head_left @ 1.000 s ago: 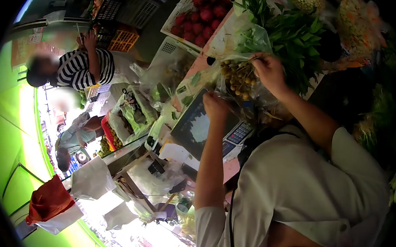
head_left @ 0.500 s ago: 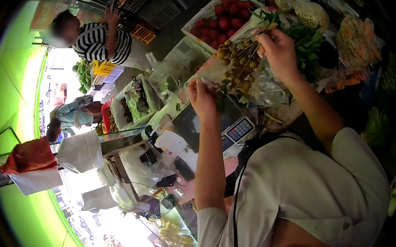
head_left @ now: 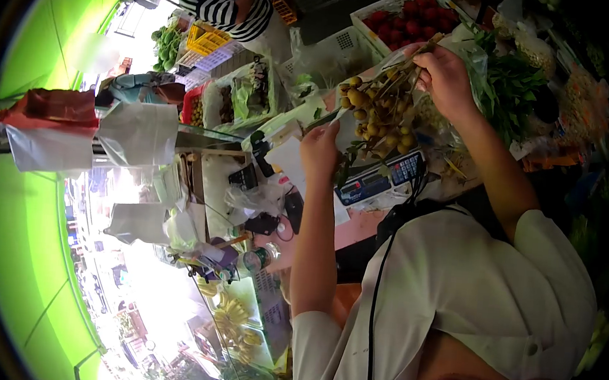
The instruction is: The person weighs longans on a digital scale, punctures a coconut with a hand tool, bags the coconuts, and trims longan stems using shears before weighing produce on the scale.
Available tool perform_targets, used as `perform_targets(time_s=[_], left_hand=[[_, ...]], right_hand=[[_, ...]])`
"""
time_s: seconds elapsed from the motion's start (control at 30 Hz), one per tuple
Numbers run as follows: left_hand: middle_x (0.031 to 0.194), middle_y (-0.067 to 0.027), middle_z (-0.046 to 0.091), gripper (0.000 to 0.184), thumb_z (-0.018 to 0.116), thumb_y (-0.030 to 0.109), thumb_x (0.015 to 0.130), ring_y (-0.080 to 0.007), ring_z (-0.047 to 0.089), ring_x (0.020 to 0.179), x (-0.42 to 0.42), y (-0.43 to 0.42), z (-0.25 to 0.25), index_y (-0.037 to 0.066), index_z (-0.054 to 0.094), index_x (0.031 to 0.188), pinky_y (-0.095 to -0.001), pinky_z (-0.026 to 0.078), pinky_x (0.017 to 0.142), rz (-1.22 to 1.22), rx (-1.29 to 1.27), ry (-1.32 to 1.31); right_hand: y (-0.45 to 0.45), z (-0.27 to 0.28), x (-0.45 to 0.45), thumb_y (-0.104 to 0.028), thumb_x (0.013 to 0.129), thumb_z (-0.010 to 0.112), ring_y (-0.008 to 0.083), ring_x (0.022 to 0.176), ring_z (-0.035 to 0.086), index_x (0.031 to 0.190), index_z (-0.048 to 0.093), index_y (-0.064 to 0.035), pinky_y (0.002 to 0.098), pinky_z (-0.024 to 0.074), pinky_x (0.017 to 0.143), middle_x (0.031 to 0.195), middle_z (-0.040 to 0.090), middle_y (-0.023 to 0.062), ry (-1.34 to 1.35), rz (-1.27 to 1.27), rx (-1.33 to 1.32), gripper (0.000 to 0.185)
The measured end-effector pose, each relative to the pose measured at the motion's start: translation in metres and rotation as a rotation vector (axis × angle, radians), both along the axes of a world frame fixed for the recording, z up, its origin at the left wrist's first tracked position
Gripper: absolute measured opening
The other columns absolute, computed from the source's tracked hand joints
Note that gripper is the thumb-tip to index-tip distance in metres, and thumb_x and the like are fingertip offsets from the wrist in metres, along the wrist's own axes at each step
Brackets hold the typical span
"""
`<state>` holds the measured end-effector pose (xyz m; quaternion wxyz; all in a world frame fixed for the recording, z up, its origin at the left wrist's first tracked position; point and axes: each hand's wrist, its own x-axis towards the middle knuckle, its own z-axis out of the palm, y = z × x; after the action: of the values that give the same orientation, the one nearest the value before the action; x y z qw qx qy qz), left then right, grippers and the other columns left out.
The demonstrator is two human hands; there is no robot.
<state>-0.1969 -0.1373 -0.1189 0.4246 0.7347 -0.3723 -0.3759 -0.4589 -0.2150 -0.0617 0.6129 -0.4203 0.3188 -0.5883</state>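
A bunch of longans (head_left: 376,117), brown and round on thin stems, hangs over the counter scale (head_left: 383,178). My right hand (head_left: 448,78) is closed around the stem end at the top of the bunch. Left of the fruit, my left hand (head_left: 320,149) pinches a thin twig (head_left: 320,119) whose end sticks out above the fingers. Green leaves (head_left: 349,161) hang beside that hand; whether they join the twig or the bunch I cannot tell. The bunch covers much of the scale's plate, while its keypad shows.
Dark red fruit fills a white crate (head_left: 415,21) at the back. Leafy greens (head_left: 513,84) lie to the right. A person in a striped shirt (head_left: 226,4) stands beyond the counter. Plastic bags (head_left: 139,132) hang at the left, with bananas (head_left: 232,315) below.
The view has swung, so the surroundings sit farther right and the far person's head is nearly cut off. The longans hang nearer the scale's keypad. A twig now shows above my left hand.
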Motion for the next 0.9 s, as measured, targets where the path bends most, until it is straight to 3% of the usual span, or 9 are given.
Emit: perform_targets(time_s=[0.07,0.17,0.33,0.47,0.5,0.67,0.7,0.87,0.9], left_hand=[[0.070,-0.0075,0.063,0.040,0.070,0.039,0.086,-0.0154,0.053,0.050,0.010,0.012,-0.005,-0.001,0.070,0.087,-0.0335,0.039,0.046,0.018,0.074,0.015],[0.063,-0.0084,0.056,0.042,0.067,0.039,0.086,-0.0195,0.047,0.044,0.021,0.011,-0.037,-0.003,0.068,0.090,-0.0343,0.035,0.042,0.177,0.096,0.539],[0.059,-0.0054,0.048,0.045,0.063,0.045,0.090,-0.0182,0.038,0.038,0.036,0.006,-0.050,0.000,0.066,0.086,-0.0338,0.030,0.038,0.259,0.257,0.463],[0.058,-0.0019,0.046,0.062,0.060,0.062,0.091,-0.0161,0.038,0.042,0.036,0.008,-0.045,0.002,0.060,0.075,-0.0333,0.029,0.041,0.264,0.257,0.593],[0.058,-0.0009,0.044,0.063,0.058,0.063,0.093,-0.0144,0.037,0.045,0.029,0.015,-0.039,0.003,0.058,0.072,-0.0325,0.030,0.044,0.127,0.094,0.381],[0.062,0.0001,0.047,0.049,0.066,0.044,0.097,-0.0091,0.041,0.060,0.017,0.034,-0.027,0.002,0.058,0.073,-0.0303,0.034,0.056,-0.137,-0.076,-0.026],[0.065,0.0012,0.051,0.037,0.070,0.033,0.096,-0.0074,0.043,0.063,0.010,0.041,-0.018,0.001,0.061,0.081,-0.0285,0.036,0.058,-0.164,-0.091,0.013],[0.080,0.0015,0.061,0.027,0.071,0.027,0.095,-0.0039,0.048,0.063,0.022,0.051,-0.049,0.002,0.065,0.100,-0.0233,0.036,0.055,-0.301,-0.270,-0.154],[0.082,0.0011,0.061,0.025,0.070,0.025,0.095,-0.0032,0.049,0.063,0.025,0.051,-0.049,0.003,0.064,0.105,-0.0225,0.036,0.054,-0.225,-0.161,0.067]], right_hand=[[0.000,-0.016,0.013,-0.008,0.099,0.052,0.0055,0.060,0.040,0.108,0.069,-0.0018,0.0268,0.0400,0.057,0.073,0.048,-0.0037,0.011,0.084,-0.035,0.020],[0.007,-0.026,0.033,-0.008,0.099,0.052,0.0058,0.059,0.040,0.113,0.067,-0.0006,0.0260,0.0392,0.058,0.072,0.046,-0.0041,-0.063,0.137,0.078,0.022],[0.004,-0.050,0.044,-0.010,0.099,0.052,0.0061,0.059,0.041,0.117,0.065,0.0012,0.0250,0.0367,0.057,0.074,0.049,-0.0022,-0.117,0.319,0.039,0.025],[0.002,-0.053,0.059,-0.011,0.099,0.055,0.0063,0.059,0.044,0.116,0.065,0.0002,0.0277,0.0387,0.056,0.074,0.052,-0.0018,0.052,0.219,-0.006,0.023],[0.003,-0.052,0.063,-0.012,0.099,0.057,0.0071,0.058,0.046,0.114,0.065,-0.0005,0.0292,0.0401,0.055,0.074,0.053,-0.0008,0.170,0.168,-0.050,0.021],[0.001,-0.048,0.079,-0.013,0.093,0.065,0.0146,0.056,0.063,0.104,0.059,0.0016,0.0339,0.0471,0.052,0.077,0.066,0.0072,0.529,0.032,0.038,0.018],[-0.003,-0.052,0.083,-0.012,0.092,0.067,0.0152,0.057,0.064,0.104,0.058,0.0034,0.0332,0.0476,0.052,0.073,0.066,0.0084,0.447,-0.024,0.111,0.022],[-0.019,-0.086,0.081,-0.015,0.091,0.069,0.0159,0.061,0.066,0.104,0.058,0.0044,0.0322,0.0504,0.055,0.075,0.066,0.0102,0.275,-0.172,0.181,0.026],[-0.017,-0.090,0.078,-0.017,0.091,0.071,0.0161,0.063,0.067,0.104,0.059,0.0051,0.0320,0.0515,0.057,0.078,0.067,0.0112,0.328,-0.115,0.130,0.028]])
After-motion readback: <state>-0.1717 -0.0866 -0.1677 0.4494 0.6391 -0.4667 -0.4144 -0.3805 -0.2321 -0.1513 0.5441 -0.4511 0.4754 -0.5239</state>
